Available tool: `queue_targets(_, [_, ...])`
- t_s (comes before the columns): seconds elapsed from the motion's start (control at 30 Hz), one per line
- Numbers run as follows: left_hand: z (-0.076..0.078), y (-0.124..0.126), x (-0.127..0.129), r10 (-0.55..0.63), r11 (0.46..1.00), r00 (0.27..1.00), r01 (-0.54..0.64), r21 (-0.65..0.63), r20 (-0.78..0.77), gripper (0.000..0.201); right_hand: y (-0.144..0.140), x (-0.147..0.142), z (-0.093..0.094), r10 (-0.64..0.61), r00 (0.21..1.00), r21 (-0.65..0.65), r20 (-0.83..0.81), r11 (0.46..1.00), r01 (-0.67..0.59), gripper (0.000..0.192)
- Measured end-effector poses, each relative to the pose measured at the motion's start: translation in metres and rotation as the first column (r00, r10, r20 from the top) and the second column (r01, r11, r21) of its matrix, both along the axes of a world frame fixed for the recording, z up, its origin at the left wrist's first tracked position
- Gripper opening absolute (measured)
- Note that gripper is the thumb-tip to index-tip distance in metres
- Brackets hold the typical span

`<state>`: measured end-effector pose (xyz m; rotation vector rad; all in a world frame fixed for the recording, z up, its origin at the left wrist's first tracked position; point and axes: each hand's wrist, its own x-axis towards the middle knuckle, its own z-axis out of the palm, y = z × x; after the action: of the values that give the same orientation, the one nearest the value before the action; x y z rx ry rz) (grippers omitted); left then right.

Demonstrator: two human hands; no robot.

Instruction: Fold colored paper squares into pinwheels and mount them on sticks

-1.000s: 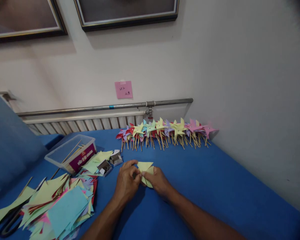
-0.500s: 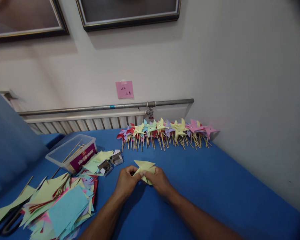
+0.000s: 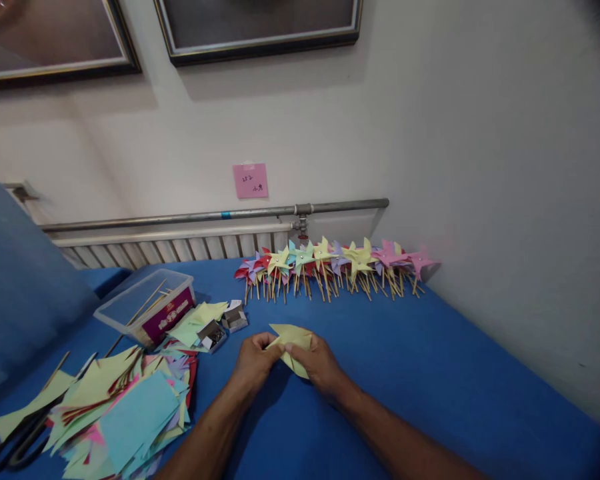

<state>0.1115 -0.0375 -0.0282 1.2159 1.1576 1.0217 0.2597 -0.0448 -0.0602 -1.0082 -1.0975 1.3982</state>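
Both my hands meet over the blue table (image 3: 430, 373) on a folded yellow paper pinwheel (image 3: 290, 339). My left hand (image 3: 254, 363) pinches its left side with thumb and fingertips. My right hand (image 3: 317, 363) grips its right side, fingers curled under the paper. The lower part of the pinwheel is hidden behind my fingers. A row of finished coloured pinwheels on wooden sticks (image 3: 330, 263) lies against the wall beyond my hands.
A heap of cut coloured paper squares (image 3: 125, 407) lies at the left, with black scissors (image 3: 15, 440) beside it. A clear plastic tub with sticks (image 3: 147, 303) and two small open boxes of pins (image 3: 220, 327) sit left of my hands. A radiator and pipe run along the wall.
My left hand's fingers have closed in on the pinwheel and the paper's points have folded closer together. Both hands stay in the same spot.
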Motion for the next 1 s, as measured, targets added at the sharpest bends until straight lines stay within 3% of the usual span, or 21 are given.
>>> queue_targets(0.2, [0.0,0.002,-0.004,0.08,0.996,0.996,-0.079,-0.038,0.035,0.026,-0.003,0.003,0.007,0.011,0.999,0.102,0.047,0.995,-0.016,0.048])
queue_targets(0.33, [0.001,0.007,-0.012,0.125,0.991,0.988,-0.119,-0.066,0.087,0.023,-0.007,0.012,0.013,-0.017,0.98,0.224,0.197,0.974,-0.028,0.056])
queue_targets(0.5, [0.002,0.012,-0.02,0.121,0.99,0.987,-0.113,-0.08,0.104,0.019,-0.012,0.019,0.025,0.025,0.94,0.333,0.34,0.932,-0.145,0.058])
queue_targets(0.6, [0.002,0.012,-0.022,0.099,0.993,0.984,-0.089,-0.075,0.147,0.018,-0.013,0.019,0.03,0.043,0.919,0.333,0.391,0.925,-0.185,0.049])
queue_targets(0.7, [0.0,0.012,-0.021,0.098,0.993,0.987,-0.088,-0.081,0.131,0.02,-0.012,0.019,0.03,0.034,0.889,0.319,0.456,0.927,-0.199,0.026])
queue_targets(0.77, [-0.001,0.011,-0.019,0.091,0.993,0.992,-0.084,-0.078,0.09,0.021,-0.01,0.019,0.028,0.022,0.899,0.3,0.438,0.939,-0.17,0.02])
queue_targets(1.0, [0.001,0.004,-0.007,0.08,0.996,0.996,-0.079,-0.03,0.044,0.023,-0.005,0.01,0.013,-0.002,0.976,0.204,0.219,0.978,-0.044,0.028])
